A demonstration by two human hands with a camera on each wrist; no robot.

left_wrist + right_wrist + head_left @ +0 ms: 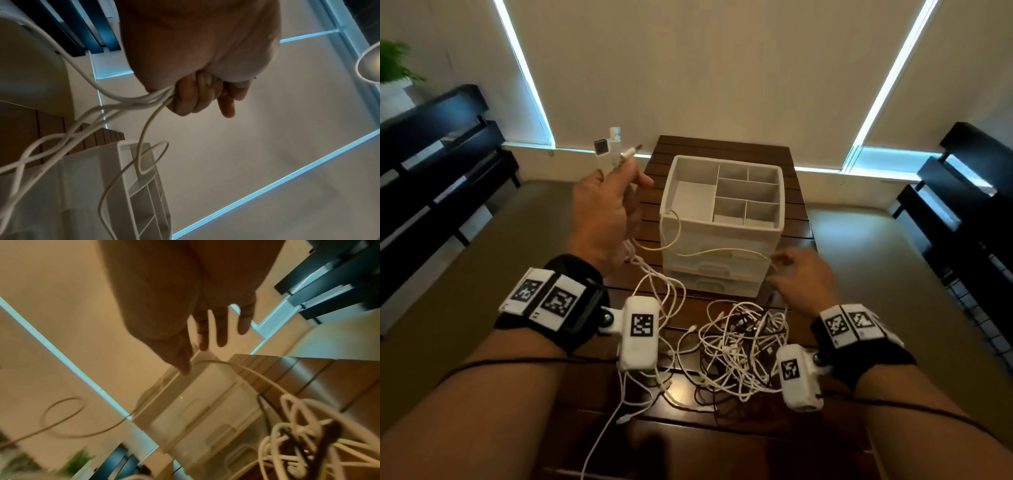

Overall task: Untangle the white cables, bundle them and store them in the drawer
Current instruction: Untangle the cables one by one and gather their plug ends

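Observation:
My left hand [606,209] is raised left of the white drawer unit [767,205] and grips several white cables [123,100]; their plugs [613,147] stick up above the fist [195,97]. The strands hang down to a tangle of white and black cables [739,349] on the table. A cream cable [722,251] runs from that fist across the unit's front to my right hand [801,274]. In the right wrist view the right hand [205,331] has straight, spread fingers, and the cream cable [257,378] lies against the thumb. The drawers [715,270] look pushed in.
The unit's top holds several open compartments [746,192]. It stands on a small dark slatted table [688,428]. Dark benches flank the table at left [431,154] and right [969,212]. A plant [393,65] stands at far left.

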